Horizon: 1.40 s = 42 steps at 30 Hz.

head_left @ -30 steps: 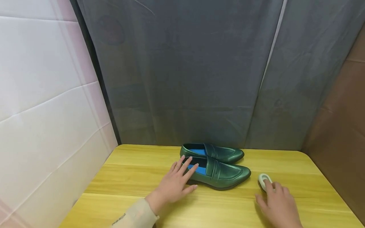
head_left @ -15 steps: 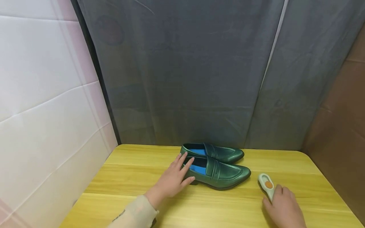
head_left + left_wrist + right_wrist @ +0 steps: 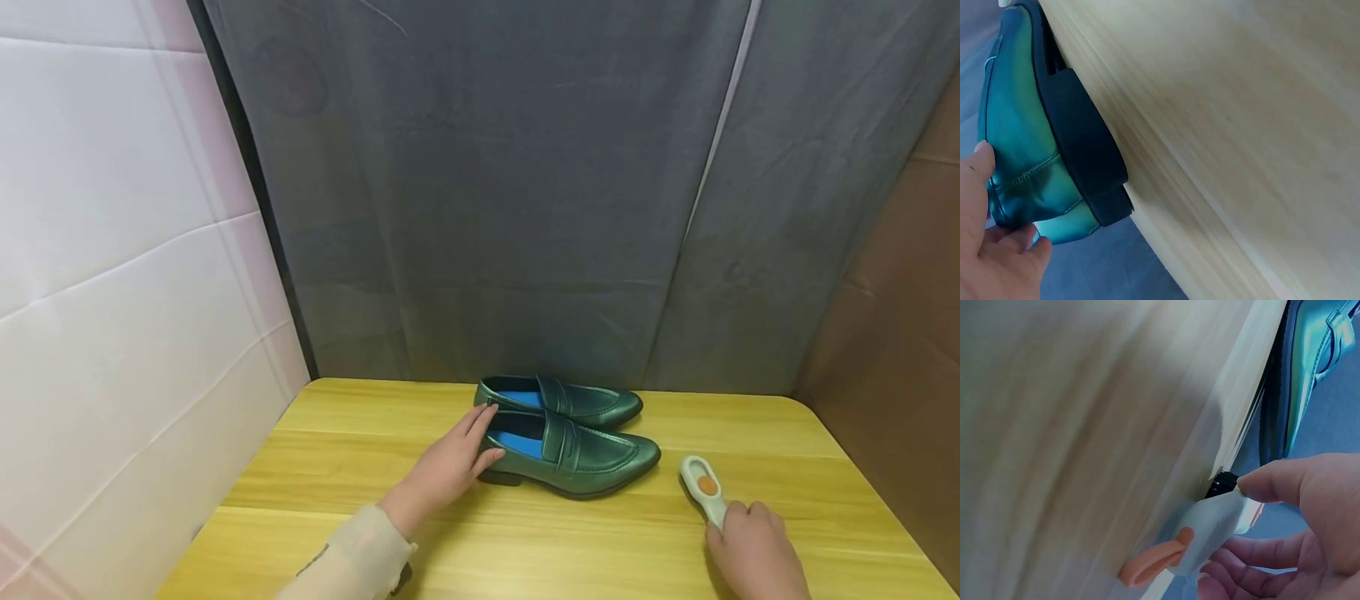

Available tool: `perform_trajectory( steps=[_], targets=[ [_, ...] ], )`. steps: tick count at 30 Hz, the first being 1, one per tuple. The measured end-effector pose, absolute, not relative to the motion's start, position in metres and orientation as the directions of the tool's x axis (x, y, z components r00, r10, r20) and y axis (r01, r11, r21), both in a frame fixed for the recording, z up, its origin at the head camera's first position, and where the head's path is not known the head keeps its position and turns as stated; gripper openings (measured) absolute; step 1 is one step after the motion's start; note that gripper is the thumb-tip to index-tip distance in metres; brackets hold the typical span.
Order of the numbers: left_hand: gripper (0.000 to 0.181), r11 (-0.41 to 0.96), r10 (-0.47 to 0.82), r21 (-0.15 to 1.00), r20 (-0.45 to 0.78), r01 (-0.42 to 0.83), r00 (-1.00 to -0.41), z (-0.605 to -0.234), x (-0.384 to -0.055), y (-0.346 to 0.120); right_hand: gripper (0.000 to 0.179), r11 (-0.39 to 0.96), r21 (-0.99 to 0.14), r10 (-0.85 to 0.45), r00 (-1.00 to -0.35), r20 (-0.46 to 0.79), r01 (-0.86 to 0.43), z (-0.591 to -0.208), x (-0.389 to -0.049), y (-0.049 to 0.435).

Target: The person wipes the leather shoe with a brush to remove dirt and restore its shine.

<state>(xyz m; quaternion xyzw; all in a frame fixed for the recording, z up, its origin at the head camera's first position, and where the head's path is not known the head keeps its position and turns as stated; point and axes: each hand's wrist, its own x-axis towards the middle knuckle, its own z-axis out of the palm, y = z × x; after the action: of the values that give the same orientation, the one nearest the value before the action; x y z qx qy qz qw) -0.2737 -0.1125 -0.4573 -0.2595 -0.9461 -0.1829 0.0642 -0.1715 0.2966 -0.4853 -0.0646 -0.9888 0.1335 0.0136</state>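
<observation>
The near green penny loafer (image 3: 603,458), your landmark here, sits upright on its sole, toe pointing to your right. Your left hand (image 3: 442,475) is partly closed at its heel, thumb to one side and fingertips bent against the back, lightly pinching it. A blue insole (image 3: 517,443) shows in its opening. Beyond its toe, well to the right, lies the pale green scrub brush (image 3: 702,496); your right hand (image 3: 759,552) is mostly closed on its near end, thumb above and fingers curled beneath. The black bristles (image 3: 1222,484) point towards the table; whether they touch it, you cannot tell. An orange loop (image 3: 1150,562) hangs from the brush. Just behind the landmark loafer stands the far green penny loafer (image 3: 600,406), with the wooden table (image 3: 360,417) beneath both and a grey curtain (image 3: 480,208) behind. With so light a heel hold, a sideways push could swivel the near shoe into its mate; pinching only its end, you could let the brush twist.
</observation>
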Motion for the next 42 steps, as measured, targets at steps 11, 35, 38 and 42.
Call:
perform_trajectory(
  steps=[11,35,38,42],
  targets=[
    [0.036,0.716,0.572,0.080,0.501,0.693,-0.649,-0.454,-0.280,-0.112,0.026,0.942,-0.308,0.120,-0.990,-0.069,0.136,-0.488,-0.174,0.300],
    [0.004,0.612,0.732,-0.100,0.446,0.784,-0.515,-0.440,-0.282,-0.107,0.048,0.839,-0.440,0.216,-0.939,-0.267,0.318,-0.489,-0.174,0.302],
    [0.004,0.616,0.737,-0.101,0.423,0.781,-0.527,-0.439,-0.283,-0.106,0.052,0.842,-0.447,0.212,-0.947,-0.240,0.302,-0.488,-0.172,0.300],
    [0.006,0.618,0.741,-0.104,0.409,0.779,-0.533,-0.440,-0.283,-0.106,0.049,0.849,-0.448,0.209,-0.957,-0.203,0.281,-0.483,-0.170,0.296]
  ],
)
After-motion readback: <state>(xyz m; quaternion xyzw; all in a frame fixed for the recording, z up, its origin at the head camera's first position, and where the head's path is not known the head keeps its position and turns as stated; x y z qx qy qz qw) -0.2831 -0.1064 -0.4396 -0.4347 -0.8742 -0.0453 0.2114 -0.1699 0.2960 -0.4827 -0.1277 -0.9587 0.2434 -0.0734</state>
